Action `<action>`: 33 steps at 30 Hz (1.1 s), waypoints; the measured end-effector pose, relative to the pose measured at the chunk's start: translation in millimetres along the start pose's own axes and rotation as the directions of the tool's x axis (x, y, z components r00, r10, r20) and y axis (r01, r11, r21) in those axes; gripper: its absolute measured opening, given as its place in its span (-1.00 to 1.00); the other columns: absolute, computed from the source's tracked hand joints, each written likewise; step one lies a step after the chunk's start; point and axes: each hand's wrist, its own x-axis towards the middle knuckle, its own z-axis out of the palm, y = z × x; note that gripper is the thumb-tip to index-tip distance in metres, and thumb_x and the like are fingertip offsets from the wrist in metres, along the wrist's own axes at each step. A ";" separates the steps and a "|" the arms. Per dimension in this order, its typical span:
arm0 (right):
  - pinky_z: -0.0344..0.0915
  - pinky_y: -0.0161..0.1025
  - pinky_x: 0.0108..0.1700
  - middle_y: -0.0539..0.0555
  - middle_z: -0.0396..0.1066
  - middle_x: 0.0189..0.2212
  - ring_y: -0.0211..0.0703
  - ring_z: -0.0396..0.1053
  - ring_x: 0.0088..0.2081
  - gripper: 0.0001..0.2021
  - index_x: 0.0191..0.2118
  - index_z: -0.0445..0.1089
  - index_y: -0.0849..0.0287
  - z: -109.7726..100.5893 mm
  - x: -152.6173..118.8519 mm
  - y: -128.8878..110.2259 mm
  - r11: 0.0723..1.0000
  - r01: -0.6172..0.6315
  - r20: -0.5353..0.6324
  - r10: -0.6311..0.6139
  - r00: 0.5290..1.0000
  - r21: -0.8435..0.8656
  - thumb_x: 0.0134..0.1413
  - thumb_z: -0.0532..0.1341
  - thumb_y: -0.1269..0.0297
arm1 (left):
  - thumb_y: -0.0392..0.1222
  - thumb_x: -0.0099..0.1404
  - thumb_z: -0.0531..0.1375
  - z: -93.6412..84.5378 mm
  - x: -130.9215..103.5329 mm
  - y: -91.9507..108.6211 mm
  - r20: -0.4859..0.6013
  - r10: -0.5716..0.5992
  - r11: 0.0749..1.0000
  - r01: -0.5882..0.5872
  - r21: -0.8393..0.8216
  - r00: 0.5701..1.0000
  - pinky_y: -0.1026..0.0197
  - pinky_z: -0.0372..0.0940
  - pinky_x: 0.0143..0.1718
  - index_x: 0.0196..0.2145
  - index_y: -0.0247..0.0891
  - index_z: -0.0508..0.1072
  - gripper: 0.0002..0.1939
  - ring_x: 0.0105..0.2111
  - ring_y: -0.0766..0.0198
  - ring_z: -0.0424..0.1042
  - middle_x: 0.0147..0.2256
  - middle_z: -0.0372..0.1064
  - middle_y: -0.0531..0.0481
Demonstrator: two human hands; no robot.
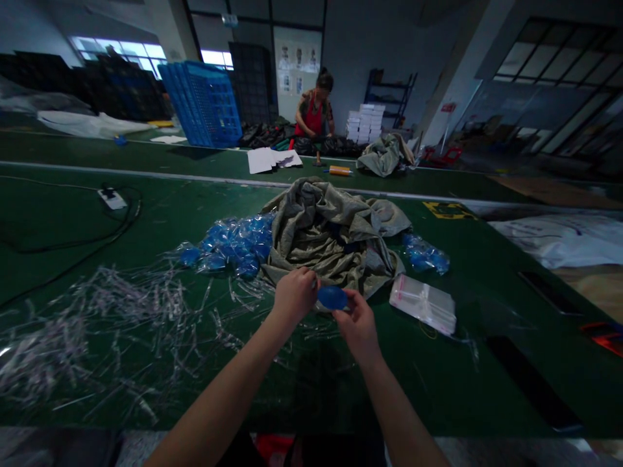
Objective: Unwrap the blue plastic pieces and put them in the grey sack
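Observation:
A small blue oval piece point(332, 298) is held up between my two hands, just in front of a crumpled grey-green cloth sack point(311, 214). My right hand point(357, 322) pinches its right edge between thumb and fingers. At its left edge my left hand point(295, 293) is closed; the fingertips are partly hidden, and they seem to grip the piece's left end. Left of the sack lies a heap of blue pieces in clear wrappers point(238, 243). A smaller group of wrapped blue pieces point(425, 253) rests to its right. Near my right hand is a stack of clear plastic bags point(423, 303).
Thin clear plastic strips point(131, 298) are strewn over the green table point(185, 214) at left. A power strip point(111, 198) with black cables lies beyond. Dark flat objects, one a long slab point(533, 383), lie at right. Across the tables, a person in a red apron point(311, 120) works near blue crates point(202, 104).

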 end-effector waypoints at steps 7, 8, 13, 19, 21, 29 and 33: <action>0.37 -0.26 -0.28 0.13 0.48 -0.29 -0.11 0.46 -0.26 -0.67 -0.13 0.27 0.22 11.9 1.1 11.5 0.996 -0.087 -0.006 0.087 0.996 -0.014 -0.09 0.21 0.32 | -0.15 0.33 0.05 1.7 -1.6 -1.0 0.020 -0.033 0.999 0.033 0.015 0.999 0.24 0.25 -0.23 -0.32 -0.21 0.49 -0.77 -0.21 0.20 0.43 -0.25 0.45 -0.07; 0.38 -0.26 -0.27 0.14 0.48 -0.27 -0.10 0.47 -0.26 -0.66 -0.12 0.26 0.21 11.2 0.9 13.9 0.996 -0.077 -0.008 0.077 0.997 -0.036 -0.09 0.21 0.33 | -0.14 0.33 0.05 2.2 -2.0 -1.6 0.012 -0.040 0.999 0.040 0.016 0.999 0.24 0.25 -0.24 -0.32 -0.20 0.49 -0.77 -0.21 0.20 0.43 -0.24 0.45 -0.07; 0.39 -0.24 -0.24 0.14 0.49 -0.21 -0.09 0.47 -0.22 -0.65 -0.09 0.30 0.21 9.8 -1.1 20.0 0.984 0.009 -0.016 -0.012 1.000 -0.177 -0.08 0.18 0.34 | -0.13 0.34 0.04 0.4 -5.3 0.2 -0.026 -0.095 0.995 0.096 0.024 0.995 0.25 0.26 -0.25 -0.28 -0.21 0.48 -0.76 -0.22 0.20 0.43 -0.24 0.45 -0.07; 0.36 -0.22 -0.23 0.16 0.48 -0.14 -0.12 0.45 -0.30 -0.60 -0.01 0.34 0.21 12.3 -2.8 16.4 0.926 0.071 -0.054 -0.098 0.994 -0.370 -0.02 0.17 0.29 | -0.18 0.35 0.01 0.3 -14.1 8.0 -0.104 -0.029 0.999 0.032 0.021 0.994 0.22 0.26 -0.18 -0.30 -0.22 0.45 -0.77 -0.20 0.19 0.40 -0.25 0.43 -0.08; 0.35 -0.21 -0.22 0.19 0.48 -0.13 -0.10 0.45 -0.29 -0.61 -0.01 0.36 0.23 14.2 -2.5 16.0 0.934 0.060 -0.099 -0.101 0.990 -0.352 0.02 0.18 0.22 | -0.21 0.34 0.01 3.0 -16.6 9.1 -0.123 -0.012 1.000 0.015 0.022 0.992 0.20 0.26 -0.15 -0.28 -0.23 0.45 -0.79 -0.17 0.17 0.39 -0.22 0.42 -0.09; 0.36 -0.16 -0.11 0.25 0.50 -0.18 -0.01 0.45 -0.12 -0.61 -0.11 0.38 0.31 25.0 2.3 28.0 0.994 -0.110 -0.190 0.109 0.976 0.004 0.00 0.24 0.12 | -0.22 0.36 0.00 10.6 -17.7 7.2 -0.112 -0.027 1.000 0.027 -0.006 0.993 0.23 0.25 -0.16 -0.25 -0.21 0.41 -0.81 -0.15 0.19 0.38 -0.17 0.40 -0.08; 0.36 -0.21 -0.21 0.21 0.47 -0.13 -0.09 0.45 -0.23 -0.61 -0.07 0.35 0.26 22.5 -2.1 21.9 0.983 -0.022 -0.229 -0.021 0.973 -0.180 -0.03 0.25 0.16 | -0.21 0.39 -0.04 9.4 -17.3 5.0 -0.070 -0.093 0.996 0.092 -0.014 0.993 0.26 0.24 -0.31 -0.18 -0.21 0.38 -0.79 -0.23 0.23 0.43 -0.12 0.38 -0.08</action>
